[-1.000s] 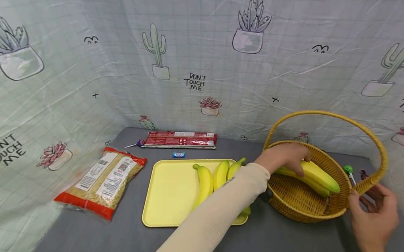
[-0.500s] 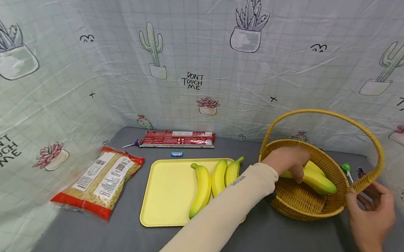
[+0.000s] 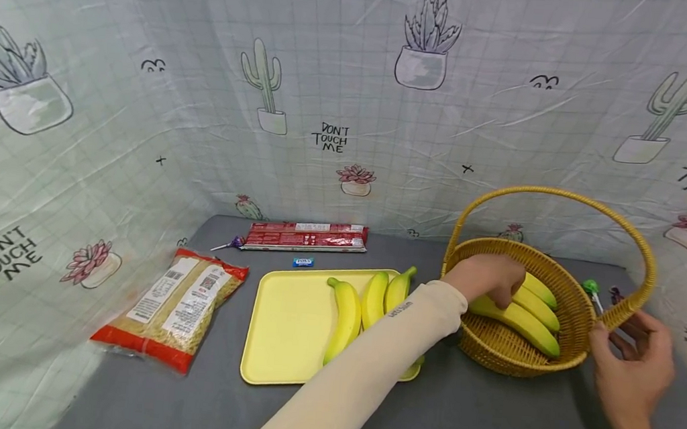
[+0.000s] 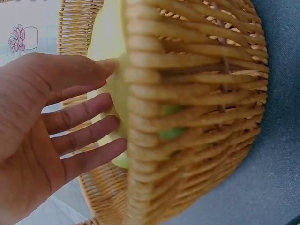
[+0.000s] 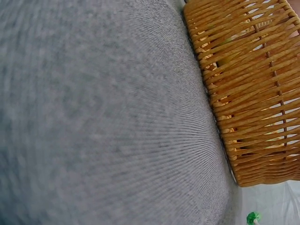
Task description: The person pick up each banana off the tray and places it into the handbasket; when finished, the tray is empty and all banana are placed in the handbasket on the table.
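A yellow wicker basket stands on the right of the table, its handle arching upward. Three bananas are visible inside, lying side by side. My left hand reaches over the basket's left rim to their near ends. In the left wrist view, the thumb and fairly straight fingers of that hand touch or nearly touch a banana behind the woven rim. On the basket's right side, my right hand pinches the rim at the handle's base; some fingers are hidden behind it.
A yellow tray with several bananas lies left of the basket, partly covered by my left sleeve. Further left is a red-ended clear food bag. Red packages, a small blue packet and lollipops lie farther back.
Inside the basket the bananas have shifted from an overlapping pile to a side-by-side row, one nearer the front. My left hand has moved slightly with them; my right hand stays at the rim.
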Tool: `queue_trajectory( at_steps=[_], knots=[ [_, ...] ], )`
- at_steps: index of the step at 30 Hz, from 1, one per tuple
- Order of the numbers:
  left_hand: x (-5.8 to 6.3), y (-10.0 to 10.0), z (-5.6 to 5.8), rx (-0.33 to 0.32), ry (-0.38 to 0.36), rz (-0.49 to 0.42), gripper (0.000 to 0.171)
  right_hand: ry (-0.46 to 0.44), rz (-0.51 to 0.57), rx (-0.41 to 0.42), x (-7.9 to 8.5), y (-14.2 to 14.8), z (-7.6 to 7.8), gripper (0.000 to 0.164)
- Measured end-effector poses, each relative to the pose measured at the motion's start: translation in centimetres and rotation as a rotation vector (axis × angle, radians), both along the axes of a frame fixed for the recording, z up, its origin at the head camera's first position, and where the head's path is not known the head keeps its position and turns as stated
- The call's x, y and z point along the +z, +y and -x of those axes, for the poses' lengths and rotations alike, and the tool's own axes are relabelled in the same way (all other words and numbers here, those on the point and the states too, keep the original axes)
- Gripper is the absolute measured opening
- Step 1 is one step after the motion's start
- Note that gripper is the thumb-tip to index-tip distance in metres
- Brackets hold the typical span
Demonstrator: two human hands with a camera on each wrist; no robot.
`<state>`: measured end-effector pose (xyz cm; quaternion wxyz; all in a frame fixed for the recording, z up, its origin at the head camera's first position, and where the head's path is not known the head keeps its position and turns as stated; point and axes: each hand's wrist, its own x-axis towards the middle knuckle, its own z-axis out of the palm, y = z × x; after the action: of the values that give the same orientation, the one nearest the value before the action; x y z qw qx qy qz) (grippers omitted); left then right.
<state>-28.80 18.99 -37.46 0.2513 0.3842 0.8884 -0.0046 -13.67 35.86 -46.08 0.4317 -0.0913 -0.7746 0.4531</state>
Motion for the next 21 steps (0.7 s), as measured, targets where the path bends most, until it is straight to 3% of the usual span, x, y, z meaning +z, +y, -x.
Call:
queue_trajectory(
  at_steps=[5,9,11,13,16,21],
  knots=[
    [0.5,-1.1,0.0,-0.061,0.027,-0.032,0.035,-0.009,-0.032,-0.007,-0.4,0.0,-0.1,0.054],
    [1.8,-2.2,0.0,-0.104,0.039,-0.080,0.005,-0.011,-0.037,-0.014,-0.4,0.0,-0.2,0.055],
    [2.6,-2.8,-0.1,-0.110,0.017,-0.111,0.027,-0.009,-0.039,-0.014,-0.3,-0.1,-0.2,0.054],
    [3.4,-3.5,-0.3,-0.137,-0.004,-0.139,0.034,-0.006,-0.044,-0.012,-0.4,-0.1,-0.2,0.054],
    [4.6,-4.9,-0.7,-0.180,-0.018,-0.170,0.037,-0.005,-0.047,-0.014,-0.5,-0.1,-0.2,0.054],
    [6.5,-7.3,-1.8,-0.256,0.034,-0.225,0.034,-0.003,-0.050,-0.014,-0.6,-0.3,-0.3,0.054]
  ],
)
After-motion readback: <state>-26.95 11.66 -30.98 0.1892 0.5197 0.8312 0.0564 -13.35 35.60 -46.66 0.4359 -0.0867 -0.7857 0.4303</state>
